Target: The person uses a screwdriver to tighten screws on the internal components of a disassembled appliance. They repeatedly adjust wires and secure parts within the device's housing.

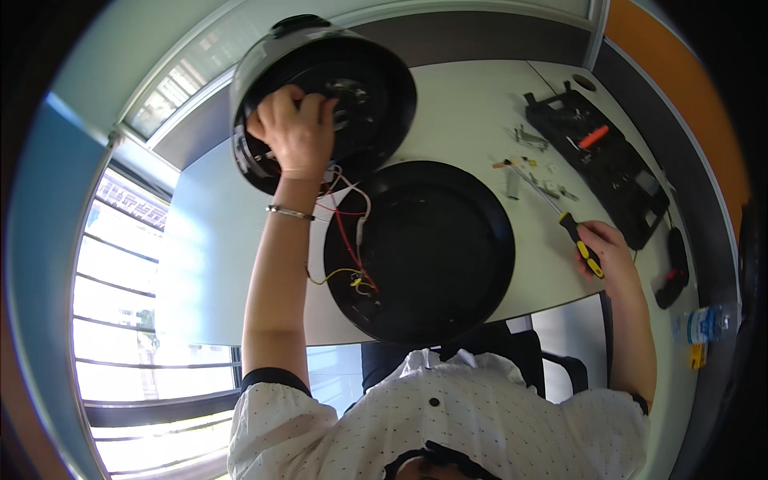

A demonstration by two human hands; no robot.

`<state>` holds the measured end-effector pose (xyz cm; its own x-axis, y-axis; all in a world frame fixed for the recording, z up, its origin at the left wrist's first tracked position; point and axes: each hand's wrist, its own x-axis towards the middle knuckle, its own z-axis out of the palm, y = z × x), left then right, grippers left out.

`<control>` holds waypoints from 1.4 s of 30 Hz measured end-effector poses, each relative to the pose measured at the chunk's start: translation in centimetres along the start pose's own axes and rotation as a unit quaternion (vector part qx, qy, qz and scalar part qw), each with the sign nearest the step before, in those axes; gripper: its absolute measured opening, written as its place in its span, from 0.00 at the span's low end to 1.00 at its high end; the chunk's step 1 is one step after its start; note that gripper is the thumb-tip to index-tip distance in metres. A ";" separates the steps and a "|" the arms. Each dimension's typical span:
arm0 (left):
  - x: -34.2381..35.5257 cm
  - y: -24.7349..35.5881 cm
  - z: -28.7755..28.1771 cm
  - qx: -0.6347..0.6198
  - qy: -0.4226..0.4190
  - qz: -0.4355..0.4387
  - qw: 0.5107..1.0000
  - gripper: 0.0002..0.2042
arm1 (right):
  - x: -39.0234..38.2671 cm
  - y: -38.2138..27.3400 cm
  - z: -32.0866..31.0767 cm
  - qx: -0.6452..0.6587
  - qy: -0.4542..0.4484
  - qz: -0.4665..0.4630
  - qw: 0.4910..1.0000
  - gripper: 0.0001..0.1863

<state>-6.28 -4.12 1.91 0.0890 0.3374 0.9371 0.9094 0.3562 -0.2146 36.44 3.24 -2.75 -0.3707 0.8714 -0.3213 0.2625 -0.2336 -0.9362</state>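
Observation:
My left hand (pixel 294 132) reaches into a round black appliance housing (pixel 380 120) tipped up at the back left of the table. Its fingers are bent and closed against the inside; what the fingertips hold, if anything, is hidden. Red, white and yellow wires (pixel 342 232) run from this housing down to a wide, shallow black round pan (pixel 432 248), which lies in front of me. On the right, my right hand (pixel 612 252) is closed round the yellow-and-black handle of a screwdriver (pixel 570 226). The screwdriver's shaft slants up and left, its tip close to small loose parts on the table.
An open black tool case (pixel 624 188) with a red-orange tool (pixel 594 137) lies at the right. Small metal pieces (pixel 530 140) are scattered beside it. A black object with a red detail (pixel 674 272) and a plastic bottle (pixel 706 326) are farther right. A window (pixel 120 312) is at left.

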 end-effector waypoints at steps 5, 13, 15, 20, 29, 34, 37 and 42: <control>-0.2 -0.2 0.4 -0.005 0.022 -0.001 1.000 0.08 | 0.3 0.0 0.1 -0.011 -0.012 -0.002 1.000 0.13; -0.1 -0.1 0.2 -0.009 0.010 -0.010 1.000 0.08 | 0.0 -0.2 0.4 -0.019 -0.021 0.001 1.000 0.14; -0.1 -0.1 0.2 -0.012 0.009 -0.011 1.000 0.08 | 0.0 -0.2 0.5 -0.021 -0.018 0.003 1.000 0.14; -0.3 -0.1 0.0 -0.010 0.005 -0.009 1.000 0.08 | -0.1 -0.2 0.5 -0.013 -0.016 0.000 1.000 0.14; 1.4 2.1 -4.2 -0.251 -0.020 0.067 0.966 0.08 | -1.7 -1.0 -0.6 0.074 -0.017 0.013 0.997 0.13; 4.0 8.0 -5.4 -0.560 -0.369 -0.121 0.732 0.17 | -2.9 -0.3 -1.3 0.172 -0.096 -0.011 0.980 0.13; 5.3 10.5 -4.2 -0.591 -0.492 -0.152 0.620 0.21 | -4.2 -0.2 -0.8 0.198 -0.119 -0.010 0.973 0.15; 5.3 14.0 -2.5 -0.640 -0.562 -0.175 0.494 0.16 | -4.9 0.2 -0.7 0.245 -0.156 -0.011 0.957 0.15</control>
<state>7.96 0.49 4.57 0.2076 0.9773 -0.0429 0.3649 -0.0367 0.9303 38.92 -0.83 -1.26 -0.6400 0.7248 -0.2550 -0.1696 -0.4570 -0.8731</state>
